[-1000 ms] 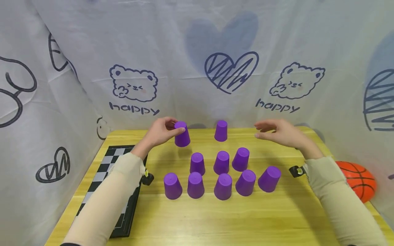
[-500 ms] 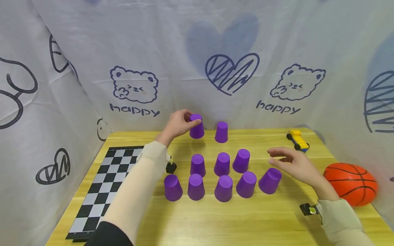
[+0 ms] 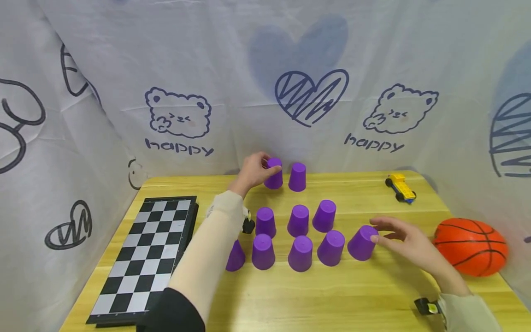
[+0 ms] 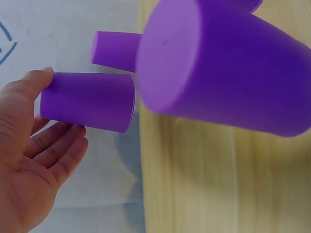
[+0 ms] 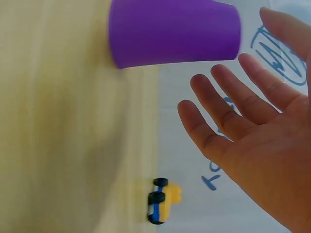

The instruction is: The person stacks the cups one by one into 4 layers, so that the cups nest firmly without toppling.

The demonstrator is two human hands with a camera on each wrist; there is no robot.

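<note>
In the head view my left hand [image 3: 255, 171] pinches an upside-down purple cup [image 3: 274, 179] near its top, between thumb and fingers. Just right of it stands another purple cup [image 3: 297, 177], with a small gap. I cannot tell whether the held cup touches the table. My right hand [image 3: 408, 242] reaches around the rightmost front cup [image 3: 362, 244], thumb by its upper side. The right wrist view shows those fingers spread and apart from that cup [image 5: 175, 31]. Several more upside-down cups stand in a middle row [image 3: 298, 222] and a front row [image 3: 300, 254].
A black-and-white checkered board [image 3: 145, 253] lies at the left of the wooden table [image 3: 290, 299]. An orange basketball [image 3: 470, 246] sits at the right edge, a yellow toy truck [image 3: 400, 188] at the back right. A printed cloth [image 3: 244, 124] hangs behind.
My left hand has carried its cup rightward along the back toward the standing one. My right hand has come down and forward from the back right to the rightmost front cup, uncovering the toy truck.
</note>
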